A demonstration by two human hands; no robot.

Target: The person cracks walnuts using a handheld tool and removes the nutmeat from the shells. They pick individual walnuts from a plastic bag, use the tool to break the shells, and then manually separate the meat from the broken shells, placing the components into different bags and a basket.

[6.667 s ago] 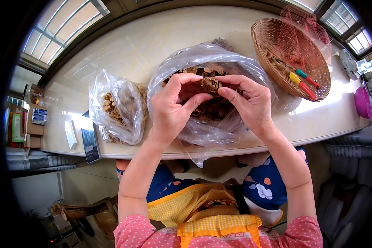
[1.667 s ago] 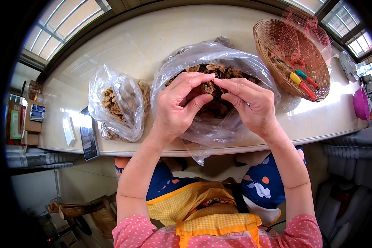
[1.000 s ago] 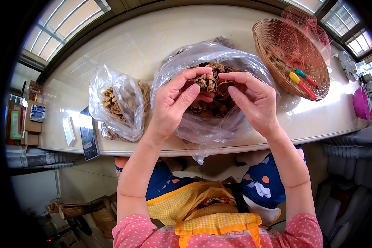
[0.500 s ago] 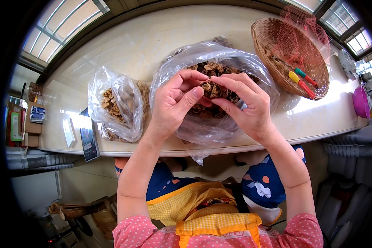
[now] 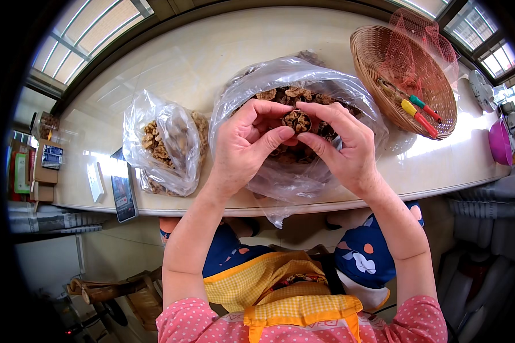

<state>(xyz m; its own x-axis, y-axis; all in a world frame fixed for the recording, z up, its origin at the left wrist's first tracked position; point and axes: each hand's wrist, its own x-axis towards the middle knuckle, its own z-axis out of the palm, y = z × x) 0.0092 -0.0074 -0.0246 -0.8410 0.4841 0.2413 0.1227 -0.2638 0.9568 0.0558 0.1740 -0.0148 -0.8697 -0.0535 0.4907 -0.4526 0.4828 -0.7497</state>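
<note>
A brown walnut, its wrinkled kernel showing, is pinched between the fingertips of both my hands. My left hand grips it from the left with thumb and fingers. From the other side my right hand closes on it the same way. Just beneath lies a large clear plastic bag, its mouth spread wide, with dark walnut shells and pieces inside. Off to the left stands a smaller clear plastic bag holding pale walnut kernels.
A wicker basket at the far right holds red netting and tools with yellow-red and green-red handles. A phone leans near the table's front edge at left. A purple bowl sits at the right end.
Both hands have turned the walnut, so its round face with the kernel now shows more fully. My thumbs have come closer together below it.
</note>
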